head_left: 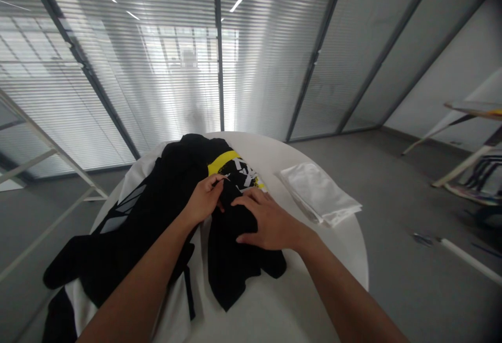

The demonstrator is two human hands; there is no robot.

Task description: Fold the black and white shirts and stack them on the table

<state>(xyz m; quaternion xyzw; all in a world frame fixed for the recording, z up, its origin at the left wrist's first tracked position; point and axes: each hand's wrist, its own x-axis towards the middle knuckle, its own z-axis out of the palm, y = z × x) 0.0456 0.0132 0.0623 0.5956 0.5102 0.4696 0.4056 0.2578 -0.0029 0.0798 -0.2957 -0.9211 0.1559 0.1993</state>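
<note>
Black cloth lies bunched over the left half of a round white table (pixel 337 264). One piece, a black garment (pixel 231 275) with a yellow band and a white-and-black print at its far end, is under both of my hands. My left hand (pixel 206 196) pinches its fabric near the yellow band, thumb against forefinger. Over the right side of the same garment rests my right hand (pixel 270 223), thumb and fingers spread in a wide curve on the cloth. Left of them is more black clothing (pixel 117 259) with grey panels, partly hidden by my left forearm.
A folded white cloth (pixel 317 194) lies on the table's right side. White frame bars (pixel 50 144) stand at the left. Behind the table runs a glass partition with blinds (pixel 266 60). At the far right are a table with a wooden edge (pixel 470 107) and a white pole (pixel 470 262).
</note>
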